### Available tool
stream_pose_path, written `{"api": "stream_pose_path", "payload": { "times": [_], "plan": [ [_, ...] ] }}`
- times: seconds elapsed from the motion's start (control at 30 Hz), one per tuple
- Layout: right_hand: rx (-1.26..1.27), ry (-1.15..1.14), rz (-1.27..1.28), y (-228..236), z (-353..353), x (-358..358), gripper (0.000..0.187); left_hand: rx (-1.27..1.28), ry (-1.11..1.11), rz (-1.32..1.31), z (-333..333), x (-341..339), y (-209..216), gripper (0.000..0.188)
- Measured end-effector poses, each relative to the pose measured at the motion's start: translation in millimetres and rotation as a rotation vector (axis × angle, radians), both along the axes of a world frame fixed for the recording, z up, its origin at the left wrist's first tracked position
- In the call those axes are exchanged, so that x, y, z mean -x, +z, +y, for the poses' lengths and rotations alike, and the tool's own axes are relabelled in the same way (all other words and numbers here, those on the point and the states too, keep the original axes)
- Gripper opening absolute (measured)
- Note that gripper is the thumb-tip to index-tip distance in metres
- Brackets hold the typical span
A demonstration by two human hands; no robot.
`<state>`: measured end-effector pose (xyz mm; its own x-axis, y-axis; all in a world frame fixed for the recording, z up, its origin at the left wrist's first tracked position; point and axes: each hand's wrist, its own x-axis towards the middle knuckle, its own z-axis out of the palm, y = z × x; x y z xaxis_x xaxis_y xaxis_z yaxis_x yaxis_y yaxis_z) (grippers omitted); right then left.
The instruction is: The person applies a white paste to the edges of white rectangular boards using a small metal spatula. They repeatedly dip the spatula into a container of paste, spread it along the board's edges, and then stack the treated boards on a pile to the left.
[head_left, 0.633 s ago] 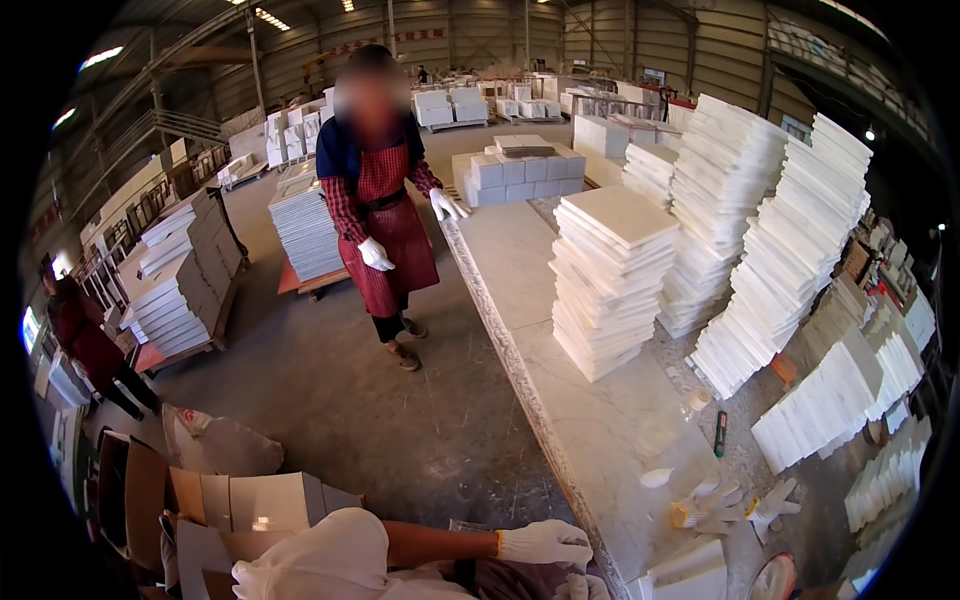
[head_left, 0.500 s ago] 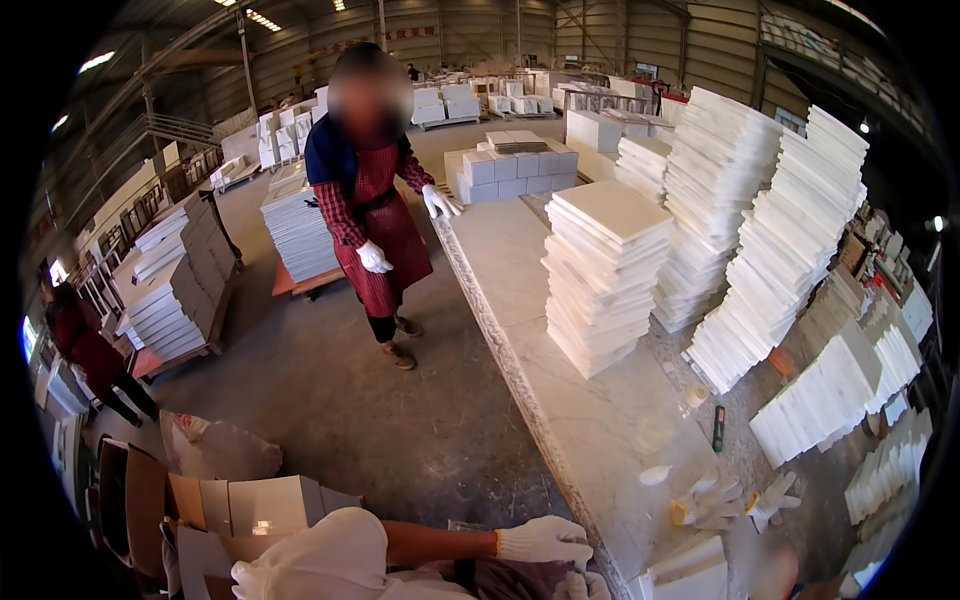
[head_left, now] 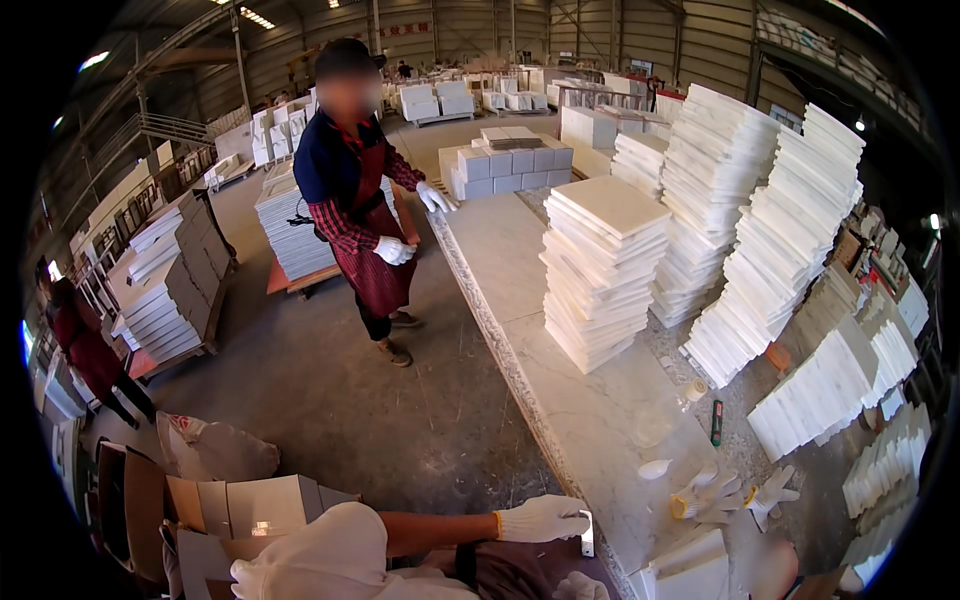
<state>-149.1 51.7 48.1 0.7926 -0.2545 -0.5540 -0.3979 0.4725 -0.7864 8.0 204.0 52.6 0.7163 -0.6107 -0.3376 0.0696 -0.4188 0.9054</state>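
Note:
My left hand (head_left: 541, 520), in a white knit glove with a yellow cuff, pinches a small flat white piece (head_left: 587, 535) beside the table's near edge. Its exact kind is too small to make out. Just below, my right hand (head_left: 580, 587), also gloved, looks curled and is partly cut off by the lower edge; whatever it may hold is hidden. Alongside both hands runs the long stone-topped table (head_left: 560, 400). On it, not touched by me, lie a pair of white gloves (head_left: 710, 494), a small white piece (head_left: 654, 469) and a green-and-black tool (head_left: 717, 423).
Tall stacks of white tiles (head_left: 605, 270) stand on the table, some leaning. A co-worker in a red apron (head_left: 365, 230) stands at its far left side, one gloved hand on the edge. Cardboard boxes (head_left: 265, 505) sit at my left; loaded pallets (head_left: 170, 290) line the floor.
My hands have moved apart; the small white piece now shows in the left one. The co-worker's lower hand has risen slightly and moved right.

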Motion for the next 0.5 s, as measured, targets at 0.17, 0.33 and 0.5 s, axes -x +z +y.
{"api": "stream_pose_path", "payload": {
  "times": [0.17, 0.33, 0.5],
  "plan": [
    [-0.027, 0.020, -0.119, -22.8, -8.5, 11.4, 0.017, -0.031, 0.006, -0.020, 0.6, 6.1, 7.6, 0.034],
    [0.114, -0.236, -0.012, 47.2, 30.4, -7.6, 0.025, -0.004, 0.059, -0.069, 3.1, 14.3, 22.6, 0.034],
    [0.145, -0.020, -0.331, -9.7, -1.7, 17.4, 0.013, 0.003, -0.042, -0.168, 7.0, 17.4, 22.7, 0.030]
  ]
}}
